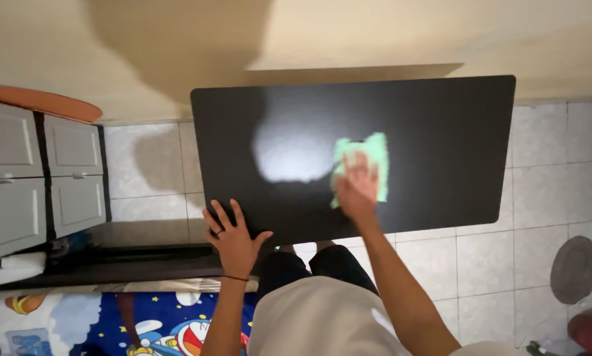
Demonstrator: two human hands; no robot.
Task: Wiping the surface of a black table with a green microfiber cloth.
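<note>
A black rectangular table (441, 132) stands in front of me against a cream wall. My right hand (356, 186) lies flat on a light green cloth (375, 157) near the table's middle, pressing it onto the top; the hand is blurred. My left hand (233, 240) rests with spread fingers on the table's near left edge, a ring on one finger and a thin band at the wrist. A bright glare patch (289, 155) sits on the tabletop just left of the cloth.
Grey cabinet doors (39, 171) stand at the left, with an orange curved thing (39, 102) on top. A dark low ledge (144, 254) and a colourful cartoon mat (144, 326) lie at the lower left. White floor tiles (546, 191) and a round grey object (574, 269) are at the right.
</note>
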